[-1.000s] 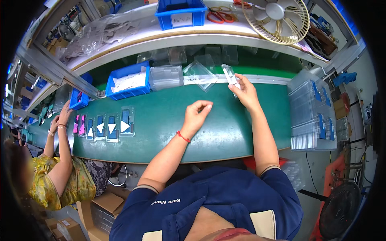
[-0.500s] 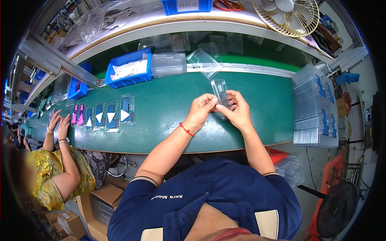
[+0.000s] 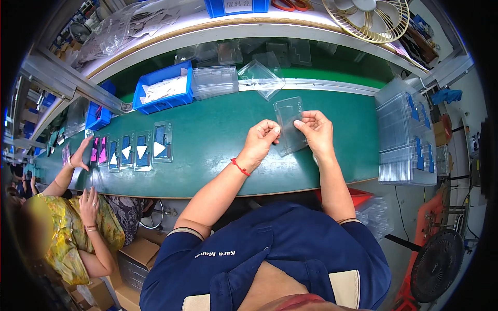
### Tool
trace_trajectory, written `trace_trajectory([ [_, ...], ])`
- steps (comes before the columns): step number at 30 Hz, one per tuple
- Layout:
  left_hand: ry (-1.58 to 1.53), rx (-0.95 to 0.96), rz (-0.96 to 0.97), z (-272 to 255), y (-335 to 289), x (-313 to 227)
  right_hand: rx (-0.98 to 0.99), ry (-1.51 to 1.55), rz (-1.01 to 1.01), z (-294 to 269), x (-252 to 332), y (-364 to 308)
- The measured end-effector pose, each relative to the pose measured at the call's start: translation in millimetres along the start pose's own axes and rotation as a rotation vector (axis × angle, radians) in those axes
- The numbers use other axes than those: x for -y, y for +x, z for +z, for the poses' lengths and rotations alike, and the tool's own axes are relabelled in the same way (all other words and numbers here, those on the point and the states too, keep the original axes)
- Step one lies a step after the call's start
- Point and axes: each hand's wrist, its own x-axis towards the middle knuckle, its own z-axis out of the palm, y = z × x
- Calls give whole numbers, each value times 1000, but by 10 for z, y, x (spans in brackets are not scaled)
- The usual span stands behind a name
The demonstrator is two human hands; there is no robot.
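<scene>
A clear plastic tray (image 3: 289, 116), thin and rectangular, is held over the green table in front of me. My right hand (image 3: 317, 133) grips its right side between thumb and fingers. At the tray's left edge, the thumb and fingertips of my left hand (image 3: 263, 139) are pinched together on the rim. The tray looks see-through, with the green tabletop showing behind it. To the left lie several clear packs with blue inserts and white triangles, the nearest being a blue pack (image 3: 162, 142).
A blue bin (image 3: 163, 88) of white cards stands at the back, beside stacked clear trays (image 3: 215, 83). Tall stacks of clear packs (image 3: 404, 137) occupy the right end. A co-worker (image 3: 78, 228) sits at left. A fan (image 3: 368, 15) stands on the shelf.
The clear tray has turned to show its broad face, and my right hand has shifted slightly right with it. The co-worker's hands have moved apart.
</scene>
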Motion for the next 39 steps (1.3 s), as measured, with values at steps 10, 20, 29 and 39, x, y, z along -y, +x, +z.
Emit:
trace_trajectory([
  [10, 98, -53, -101, -10, 11, -17, 163, 126, 233, -135, 57, 65],
  [20, 1125, -276, 583, 64, -112, -170, 133, 259, 178, -429, 253, 48],
  [29, 1370, 58, 528, 144, -155, -13, -33, -1010, -539, -63, 304, 472],
  [39, 1024, -361, 641, -208, 65, -153, 136, -1117, -747, 784, 93, 804],
])
